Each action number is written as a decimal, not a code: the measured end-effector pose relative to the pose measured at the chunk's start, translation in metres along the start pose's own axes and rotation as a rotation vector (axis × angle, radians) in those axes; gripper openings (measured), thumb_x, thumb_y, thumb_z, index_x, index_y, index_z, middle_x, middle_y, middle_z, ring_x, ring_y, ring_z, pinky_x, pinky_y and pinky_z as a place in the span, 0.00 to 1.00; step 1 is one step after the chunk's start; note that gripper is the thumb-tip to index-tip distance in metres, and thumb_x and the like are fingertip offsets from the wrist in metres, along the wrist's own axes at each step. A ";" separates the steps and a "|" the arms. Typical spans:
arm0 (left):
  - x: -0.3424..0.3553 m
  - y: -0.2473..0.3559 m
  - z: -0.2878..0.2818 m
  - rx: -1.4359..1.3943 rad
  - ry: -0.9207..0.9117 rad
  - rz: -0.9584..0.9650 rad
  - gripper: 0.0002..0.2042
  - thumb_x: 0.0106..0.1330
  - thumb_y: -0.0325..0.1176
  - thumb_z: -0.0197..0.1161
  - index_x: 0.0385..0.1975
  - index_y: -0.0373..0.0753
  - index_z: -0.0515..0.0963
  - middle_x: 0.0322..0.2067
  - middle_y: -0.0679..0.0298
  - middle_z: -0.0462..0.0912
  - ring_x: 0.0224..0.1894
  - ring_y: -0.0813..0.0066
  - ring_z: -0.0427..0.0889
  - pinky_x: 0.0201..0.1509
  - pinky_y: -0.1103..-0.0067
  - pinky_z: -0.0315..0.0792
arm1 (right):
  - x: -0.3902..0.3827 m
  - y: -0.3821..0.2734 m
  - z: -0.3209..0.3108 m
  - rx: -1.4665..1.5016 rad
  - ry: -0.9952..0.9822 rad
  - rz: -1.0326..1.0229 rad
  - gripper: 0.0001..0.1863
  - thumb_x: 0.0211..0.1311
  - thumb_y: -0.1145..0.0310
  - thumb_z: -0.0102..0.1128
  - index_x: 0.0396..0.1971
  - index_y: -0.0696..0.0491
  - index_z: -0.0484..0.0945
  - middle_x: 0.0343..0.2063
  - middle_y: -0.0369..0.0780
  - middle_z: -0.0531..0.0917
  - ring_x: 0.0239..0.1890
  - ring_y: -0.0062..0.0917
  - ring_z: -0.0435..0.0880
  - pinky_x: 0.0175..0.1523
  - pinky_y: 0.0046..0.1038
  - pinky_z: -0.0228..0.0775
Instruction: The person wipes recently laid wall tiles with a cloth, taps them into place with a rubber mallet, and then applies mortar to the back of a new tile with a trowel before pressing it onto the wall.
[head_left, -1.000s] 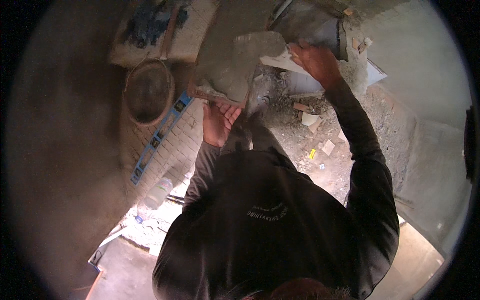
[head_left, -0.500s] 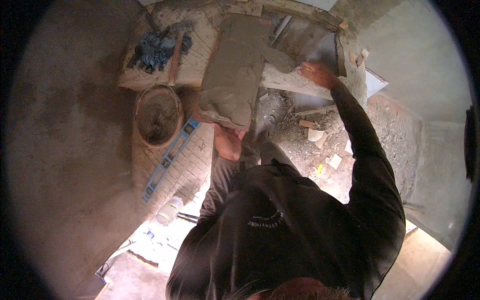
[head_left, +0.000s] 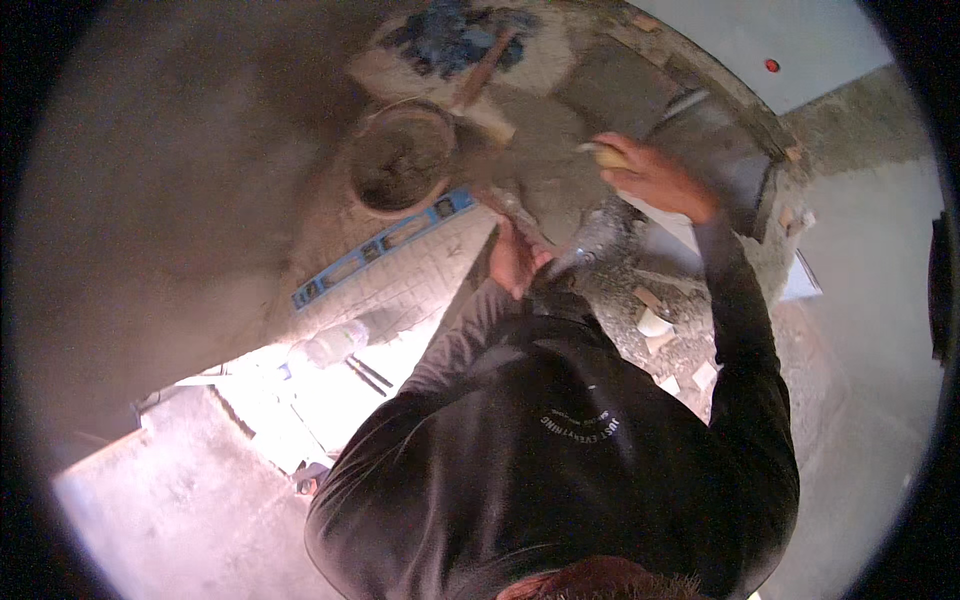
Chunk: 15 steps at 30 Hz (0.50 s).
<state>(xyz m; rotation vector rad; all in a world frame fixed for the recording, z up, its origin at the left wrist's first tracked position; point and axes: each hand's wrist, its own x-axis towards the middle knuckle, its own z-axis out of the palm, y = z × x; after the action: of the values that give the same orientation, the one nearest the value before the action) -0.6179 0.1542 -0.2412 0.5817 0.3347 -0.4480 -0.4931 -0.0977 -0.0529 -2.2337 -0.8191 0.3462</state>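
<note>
My left hand (head_left: 515, 258) is closed on the near end of a flat slab with a reddish edge, supporting it from below. Wet grey mortar (head_left: 560, 185) coats the slab's top. In my right hand (head_left: 655, 178) is a trowel, its yellowish handle (head_left: 610, 157) showing between the fingers. The trowel's blade is smeared by motion over the mortar, so I cannot tell its exact edge. Left of the slab stands a bucket (head_left: 362, 190) with grey mortar inside. A blue spirit level (head_left: 340, 272) lies slanting below the bucket.
A crumpled blue cloth (head_left: 440, 38) and a wooden bar (head_left: 487, 70) lie on the ledge at the back. Rubble and broken pieces (head_left: 655, 325) cover the ground at right. A clear plastic bottle (head_left: 338, 342) is near the level. A wall rises at left.
The whole view has turned, shifting the bucket, level and slab up and to the right. My right hand has drawn the trowel in nearer, over the slab. My left hand keeps its hold.
</note>
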 end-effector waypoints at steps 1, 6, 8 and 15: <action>-0.001 0.006 -0.001 -0.021 -0.035 0.001 0.35 0.73 0.65 0.46 0.69 0.44 0.60 0.62 0.56 0.72 0.61 0.55 0.75 0.63 0.61 0.73 | 0.030 0.004 0.018 0.018 -0.020 -0.111 0.27 0.70 0.62 0.60 0.64 0.57 0.67 0.48 0.44 0.81 0.43 0.31 0.82 0.52 0.33 0.75; -0.016 -0.006 -0.031 -0.078 -0.045 0.085 0.30 0.74 0.62 0.45 0.58 0.40 0.66 0.48 0.58 0.75 0.54 0.52 0.76 0.65 0.57 0.70 | 0.180 -0.057 0.112 0.154 -0.417 -0.081 0.23 0.66 0.64 0.62 0.56 0.58 0.70 0.44 0.45 0.81 0.43 0.32 0.82 0.48 0.37 0.76; -0.032 0.005 -0.039 -0.117 0.028 0.074 0.31 0.74 0.63 0.43 0.61 0.41 0.69 0.55 0.56 0.74 0.61 0.51 0.71 0.68 0.54 0.66 | 0.223 -0.070 0.164 -0.006 -0.323 -0.197 0.19 0.65 0.65 0.62 0.51 0.58 0.72 0.42 0.45 0.82 0.42 0.33 0.82 0.47 0.37 0.76; -0.018 0.039 -0.027 -0.049 -0.081 0.155 0.30 0.73 0.61 0.49 0.65 0.45 0.69 0.66 0.59 0.70 0.68 0.54 0.68 0.71 0.55 0.63 | 0.260 -0.022 0.216 -0.217 -0.019 -0.363 0.06 0.62 0.69 0.59 0.35 0.56 0.78 0.33 0.45 0.84 0.38 0.36 0.84 0.43 0.40 0.76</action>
<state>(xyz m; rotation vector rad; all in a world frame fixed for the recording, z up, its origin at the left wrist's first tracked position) -0.6186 0.2045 -0.2369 0.5360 0.2211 -0.3122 -0.4047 0.1989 -0.1909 -2.2192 -1.2989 0.1077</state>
